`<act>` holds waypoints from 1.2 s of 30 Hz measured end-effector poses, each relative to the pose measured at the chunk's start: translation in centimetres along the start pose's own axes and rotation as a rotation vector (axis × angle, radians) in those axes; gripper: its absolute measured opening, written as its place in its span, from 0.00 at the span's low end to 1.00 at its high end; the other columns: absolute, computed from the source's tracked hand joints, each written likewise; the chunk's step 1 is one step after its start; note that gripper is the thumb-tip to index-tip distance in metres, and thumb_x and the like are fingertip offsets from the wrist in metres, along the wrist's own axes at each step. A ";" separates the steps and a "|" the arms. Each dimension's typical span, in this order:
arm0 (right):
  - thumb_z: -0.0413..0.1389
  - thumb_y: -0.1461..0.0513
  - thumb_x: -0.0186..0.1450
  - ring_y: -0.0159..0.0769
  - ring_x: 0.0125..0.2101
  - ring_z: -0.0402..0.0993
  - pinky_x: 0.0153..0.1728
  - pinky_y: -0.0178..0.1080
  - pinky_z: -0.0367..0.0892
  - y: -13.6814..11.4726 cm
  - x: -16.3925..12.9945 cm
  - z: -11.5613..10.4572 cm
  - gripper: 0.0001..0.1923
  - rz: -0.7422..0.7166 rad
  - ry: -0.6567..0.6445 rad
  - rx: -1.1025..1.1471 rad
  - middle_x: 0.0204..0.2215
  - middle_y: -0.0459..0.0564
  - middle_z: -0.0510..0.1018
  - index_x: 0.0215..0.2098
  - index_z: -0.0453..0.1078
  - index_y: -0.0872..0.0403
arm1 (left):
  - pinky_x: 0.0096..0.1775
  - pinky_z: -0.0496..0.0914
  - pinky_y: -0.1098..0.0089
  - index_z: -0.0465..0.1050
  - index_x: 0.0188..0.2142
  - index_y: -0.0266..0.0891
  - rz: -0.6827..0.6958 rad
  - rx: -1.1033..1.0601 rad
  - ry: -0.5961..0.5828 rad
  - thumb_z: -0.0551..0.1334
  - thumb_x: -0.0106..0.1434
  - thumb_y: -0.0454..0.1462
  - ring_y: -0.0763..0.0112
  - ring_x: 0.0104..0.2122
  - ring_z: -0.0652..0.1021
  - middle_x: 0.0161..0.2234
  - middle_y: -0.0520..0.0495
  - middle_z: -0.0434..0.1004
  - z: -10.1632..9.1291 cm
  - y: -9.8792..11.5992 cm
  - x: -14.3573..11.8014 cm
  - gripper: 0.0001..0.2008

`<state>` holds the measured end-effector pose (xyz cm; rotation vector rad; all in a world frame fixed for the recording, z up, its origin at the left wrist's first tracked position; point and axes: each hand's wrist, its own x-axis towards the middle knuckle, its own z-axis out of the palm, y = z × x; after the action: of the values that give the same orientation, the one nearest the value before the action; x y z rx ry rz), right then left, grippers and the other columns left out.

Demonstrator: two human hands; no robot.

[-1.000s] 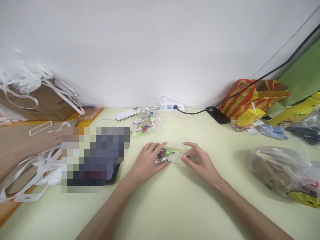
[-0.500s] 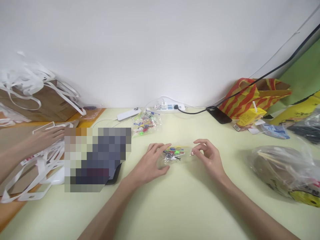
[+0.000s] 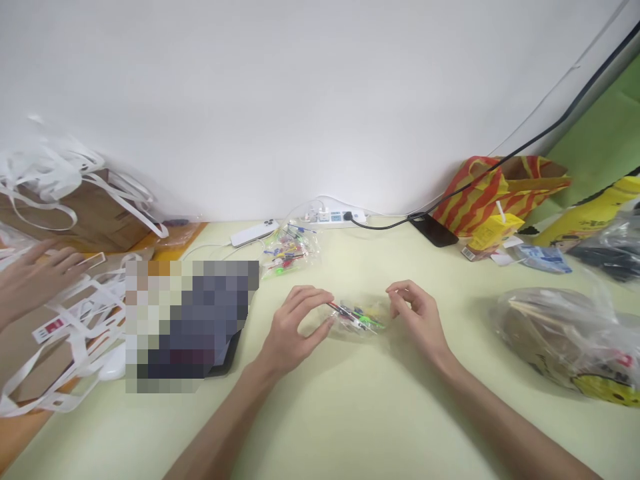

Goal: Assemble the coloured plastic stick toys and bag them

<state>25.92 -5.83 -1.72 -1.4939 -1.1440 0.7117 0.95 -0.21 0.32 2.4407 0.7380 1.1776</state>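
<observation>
A small clear plastic bag (image 3: 357, 320) of colourful thin plastic pieces, red, black, white, green and yellow among them, lies on the pale green table in front of me. My left hand (image 3: 299, 327) holds its left end, thumb below and fingers above. At the other end, the curled fingers of my right hand (image 3: 416, 319) pinch the clear edge; the exact contact is hard to see. A second clear bag (image 3: 293, 250) with similar colourful pieces rests farther back, left of centre, apart from both hands.
Along the wall lie a power strip (image 3: 335, 217) and a white phone (image 3: 254, 233). A black phone (image 3: 434, 230), a striped bag (image 3: 493, 193) and a drink carton (image 3: 493, 237) stand right; nearer sits a plastic-wrapped bundle (image 3: 560, 340). Another person's hand (image 3: 43, 273) is over white straps at left.
The pieces in the small bag have shifted and spread rightward, and the bag is turned. My left thumb has closed in on it. The other person's hand has moved left.
</observation>
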 end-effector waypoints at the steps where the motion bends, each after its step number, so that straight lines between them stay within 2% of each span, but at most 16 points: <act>1: 0.54 0.55 0.66 0.36 0.24 0.69 0.32 0.38 0.63 0.0 0.0 0.0 0.09 0.000 0.001 -0.001 0.19 0.40 0.69 0.34 0.70 0.51 | 0.51 0.74 0.55 0.72 0.51 0.46 0.012 0.003 0.028 0.65 0.65 0.32 0.61 0.48 0.78 0.45 0.45 0.81 0.0 0.1 0.1 0.15; 6: 0.54 0.54 0.66 0.36 0.25 0.69 0.31 0.39 0.63 0.1 0.0 0.1 0.09 0.013 -0.011 0.010 0.19 0.41 0.69 0.35 0.70 0.50 | 0.47 0.76 0.57 0.74 0.47 0.46 0.008 0.062 0.209 0.64 0.66 0.33 0.62 0.44 0.79 0.41 0.48 0.82 -0.1 0.5 0.3 0.11; 12: 0.55 0.53 0.66 0.37 0.24 0.70 0.31 0.39 0.65 0.3 0.0 0.2 0.10 0.016 -0.018 0.007 0.19 0.41 0.69 0.35 0.70 0.51 | 0.49 0.76 0.55 0.75 0.45 0.45 -0.037 0.093 0.390 0.65 0.66 0.33 0.63 0.44 0.80 0.40 0.48 0.81 -0.3 -0.2 -0.1 0.08; 18: 0.55 0.53 0.66 0.42 0.36 0.72 0.39 0.42 0.67 0.9 0.2 0.2 0.11 -0.006 -0.010 -0.070 0.33 0.49 0.77 0.33 0.71 0.51 | 0.53 0.74 0.56 0.74 0.44 0.42 -0.199 0.009 0.596 0.64 0.68 0.37 0.63 0.47 0.79 0.42 0.46 0.78 -0.3 -0.9 -0.2 0.06; 23: 0.53 0.52 0.68 0.43 0.38 0.72 0.41 0.44 0.67 1.1 0.3 0.2 0.12 -0.015 -0.044 -0.104 0.35 0.49 0.77 0.34 0.72 0.50 | 0.52 0.74 0.62 0.73 0.44 0.40 -0.315 -0.091 0.721 0.65 0.67 0.39 0.67 0.45 0.78 0.42 0.46 0.76 -0.3 -1.1 0.2 0.07; 26: 0.53 0.52 0.69 0.43 0.39 0.71 0.41 0.44 0.67 1.0 0.2 0.2 0.13 -0.031 -0.050 -0.115 0.36 0.49 0.78 0.34 0.71 0.50 | 0.53 0.73 0.61 0.71 0.44 0.41 -0.355 -0.125 0.748 0.65 0.67 0.39 0.66 0.46 0.77 0.42 0.45 0.74 -0.1 -1.4 0.3 0.09; 29: 0.52 0.52 0.70 0.43 0.39 0.71 0.42 0.44 0.67 0.7 0.1 0.2 0.13 -0.041 -0.059 -0.112 0.37 0.49 0.78 0.35 0.71 0.50 | 0.55 0.73 0.58 0.66 0.42 0.42 -0.356 -0.135 0.725 0.65 0.66 0.40 0.65 0.49 0.76 0.43 0.45 0.72 0.1 -1.7 0.2 0.10; 33: 0.53 0.53 0.70 0.42 0.43 0.71 0.46 0.45 0.66 0.4 -0.3 0.3 0.11 -0.092 -0.083 -0.094 0.43 0.50 0.77 0.43 0.71 0.49 | 0.55 0.72 0.57 0.59 0.36 0.43 -0.363 -0.111 0.598 0.65 0.66 0.40 0.65 0.51 0.75 0.44 0.45 0.69 0.5 -2.1 -0.2 0.13; 36: 0.53 0.55 0.70 0.43 0.47 0.70 0.48 0.46 0.67 0.3 -0.7 0.5 0.13 -0.152 -0.124 -0.119 0.47 0.50 0.76 0.51 0.69 0.47 | 0.54 0.72 0.59 0.61 0.34 0.42 -0.380 -0.064 0.489 0.65 0.66 0.39 0.64 0.50 0.75 0.44 0.45 0.69 0.7 -2.2 -0.5 0.12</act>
<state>25.32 -6.25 -2.22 -1.4592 -1.3999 0.6479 0.62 1.26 -1.50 1.8532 1.2123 1.6128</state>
